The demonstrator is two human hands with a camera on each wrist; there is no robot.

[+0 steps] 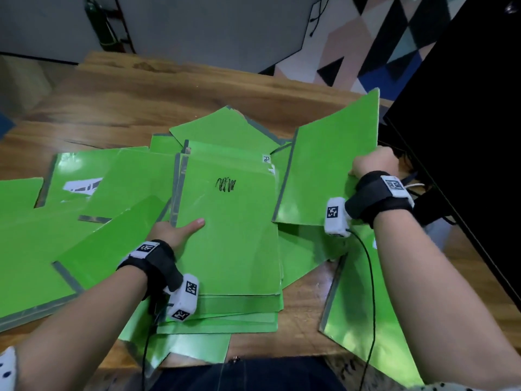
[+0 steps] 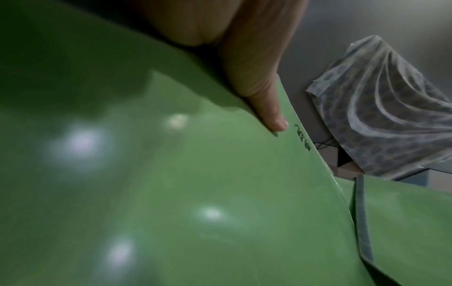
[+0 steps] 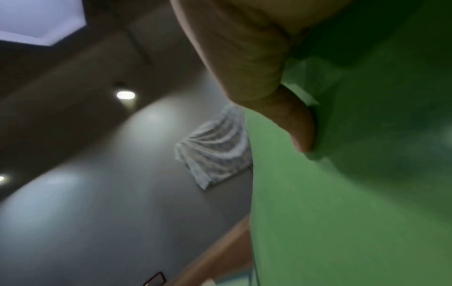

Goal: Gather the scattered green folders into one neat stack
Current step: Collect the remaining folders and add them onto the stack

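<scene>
Many green folders lie scattered across the wooden table. A stack of several green folders sits in the middle, its top one marked with a black scribble. My left hand grips the stack's left edge, thumb on top, fingers hidden underneath. My right hand holds one green folder by its right edge, tilted up off the table to the right of the stack; the thumb presses its face. More folders lie at the left and one at the near right.
A black panel stands close at the right of the table. The table's far half is bare wood. Wrist-camera cables trail over the folders near me. A dark bottle stands beyond the table's far left edge.
</scene>
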